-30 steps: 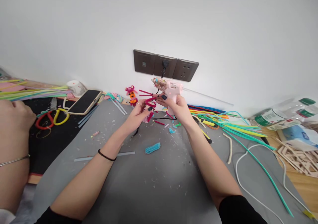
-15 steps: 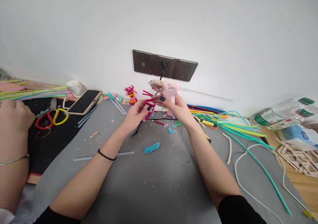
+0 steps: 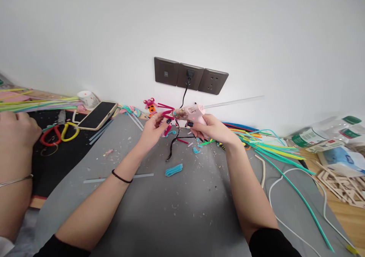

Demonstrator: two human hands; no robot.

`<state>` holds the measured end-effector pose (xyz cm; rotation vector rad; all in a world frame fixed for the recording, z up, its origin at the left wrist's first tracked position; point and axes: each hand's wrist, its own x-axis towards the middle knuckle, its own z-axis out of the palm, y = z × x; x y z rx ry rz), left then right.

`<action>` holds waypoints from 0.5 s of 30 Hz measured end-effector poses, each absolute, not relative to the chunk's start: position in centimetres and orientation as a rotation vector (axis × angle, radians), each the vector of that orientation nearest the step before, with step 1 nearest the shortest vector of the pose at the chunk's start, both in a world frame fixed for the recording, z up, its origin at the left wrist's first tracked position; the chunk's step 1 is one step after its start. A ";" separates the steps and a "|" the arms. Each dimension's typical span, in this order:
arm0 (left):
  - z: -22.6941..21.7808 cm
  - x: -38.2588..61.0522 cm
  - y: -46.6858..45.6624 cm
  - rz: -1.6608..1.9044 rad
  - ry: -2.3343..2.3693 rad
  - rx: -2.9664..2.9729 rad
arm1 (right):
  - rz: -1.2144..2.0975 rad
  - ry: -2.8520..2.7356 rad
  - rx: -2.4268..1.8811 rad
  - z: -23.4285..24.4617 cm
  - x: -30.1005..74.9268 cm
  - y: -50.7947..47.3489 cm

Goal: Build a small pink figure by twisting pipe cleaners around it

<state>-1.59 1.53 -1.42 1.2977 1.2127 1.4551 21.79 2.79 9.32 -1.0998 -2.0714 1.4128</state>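
My right hand (image 3: 209,128) is closed round the handle of a pink hot glue gun (image 3: 195,113), with a long clear glue stick (image 3: 236,101) sticking out of its back. The gun's nozzle points left and down at magenta pipe cleaners (image 3: 166,106). My left hand (image 3: 156,129) pinches those pipe cleaners between thumb and fingers, partly hiding them. Just behind it stands a small pink and orange pipe-cleaner figure (image 3: 151,108). A folded blue pipe-cleaner bundle (image 3: 173,170) lies on the grey mat (image 3: 182,211) nearer to me.
A black cord (image 3: 184,93) runs from the wall socket (image 3: 190,74) to the mat. Another person's hand (image 3: 18,129) rests at the left, beside red and yellow scissors (image 3: 58,134) and a phone (image 3: 97,115). Pipe cleaners (image 3: 273,145) and plastic bottles (image 3: 316,131) lie at the right.
The glue gun has turned and come down, its nozzle now at the magenta pipe cleaners and its glue stick slanting upward. My left hand has barely moved.
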 end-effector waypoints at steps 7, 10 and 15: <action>-1.2 -1.4 1.4 1.448 1.240 1.361 | 1.439 -2.057 -1.092 8.6 21.0 2.8; -1.3 -1.3 1.2 1.462 1.265 1.420 | 1.455 -2.018 -1.088 8.7 20.7 2.7; -1.2 -1.3 1.1 1.468 1.311 1.484 | 1.443 -2.015 -1.097 8.8 20.4 2.7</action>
